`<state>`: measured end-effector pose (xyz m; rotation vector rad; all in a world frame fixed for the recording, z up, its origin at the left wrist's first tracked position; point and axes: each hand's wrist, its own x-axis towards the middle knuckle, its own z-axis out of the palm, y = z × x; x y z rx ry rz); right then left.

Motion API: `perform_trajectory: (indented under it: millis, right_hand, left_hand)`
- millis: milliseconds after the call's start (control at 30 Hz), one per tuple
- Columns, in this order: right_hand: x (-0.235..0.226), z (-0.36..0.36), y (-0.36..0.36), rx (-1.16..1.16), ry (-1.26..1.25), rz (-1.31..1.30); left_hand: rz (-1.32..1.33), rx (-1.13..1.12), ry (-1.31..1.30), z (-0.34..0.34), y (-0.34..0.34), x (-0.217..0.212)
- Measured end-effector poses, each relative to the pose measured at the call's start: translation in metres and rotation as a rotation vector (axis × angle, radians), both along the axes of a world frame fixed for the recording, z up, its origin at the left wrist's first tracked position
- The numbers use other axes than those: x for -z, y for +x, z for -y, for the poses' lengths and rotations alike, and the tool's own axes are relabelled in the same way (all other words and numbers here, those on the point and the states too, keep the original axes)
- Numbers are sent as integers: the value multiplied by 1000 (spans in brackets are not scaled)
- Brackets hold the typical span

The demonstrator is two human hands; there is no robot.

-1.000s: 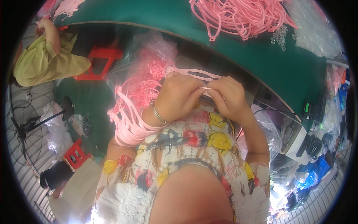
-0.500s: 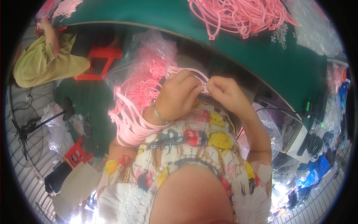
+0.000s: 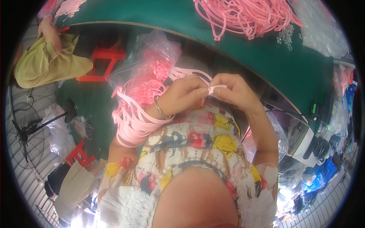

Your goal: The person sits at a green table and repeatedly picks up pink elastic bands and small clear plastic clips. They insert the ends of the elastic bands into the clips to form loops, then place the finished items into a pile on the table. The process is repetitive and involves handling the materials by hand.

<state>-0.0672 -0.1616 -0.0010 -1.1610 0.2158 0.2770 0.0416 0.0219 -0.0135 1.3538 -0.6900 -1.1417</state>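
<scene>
My left hand (image 3: 183,91) and my right hand (image 3: 235,92) meet in front of my waist. Both pinch a pale pink strap (image 3: 219,87), whose flat end sticks out between the right thumb and fingers. Whether a small buckle sits at the pinch is hidden by the fingertips. Several more pink straps (image 3: 131,131) hang looped over my left forearm, below a metal bangle (image 3: 158,105). Beyond the left hand, further pale pink strap (image 3: 186,71) runs out in loops. To its left lies a heap of tangled pink straps (image 3: 142,91), by a clear plastic bag (image 3: 156,47).
The green table (image 3: 258,64) curves across ahead, bearing a pile of pink straps (image 3: 247,17), small clear buckles (image 3: 286,37) and a plastic sheet (image 3: 319,32). A red stool (image 3: 110,57) and a person in olive clothing (image 3: 49,66) are at left, above a black fan (image 3: 24,131).
The strap's flat end now shows between my fingertips. My left hand has turned slightly, its thumb stretched toward the right hand. The straps on my forearm have shifted a little.
</scene>
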Motion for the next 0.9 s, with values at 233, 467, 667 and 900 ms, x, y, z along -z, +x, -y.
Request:
perform_trajectory:
  millis: [233, 467, 667, 900]
  right_hand:
    - [9, -15, 2, 143, -784, 407]
    - [13, -19, 5, 269, -812, 514]
    - [-3, -3, 6, 66, -398, 185]
    - [-30, 12, -23, 583, -285, 216]
  left_hand:
    - [-572, -4, 111, -4, 6, -12]
    - [-479, -39, 10, -1, 12, 0]
    - [95, -351, -144, 10, 4, -19]
    - [-628, -337, 76, -21, 11, 43]
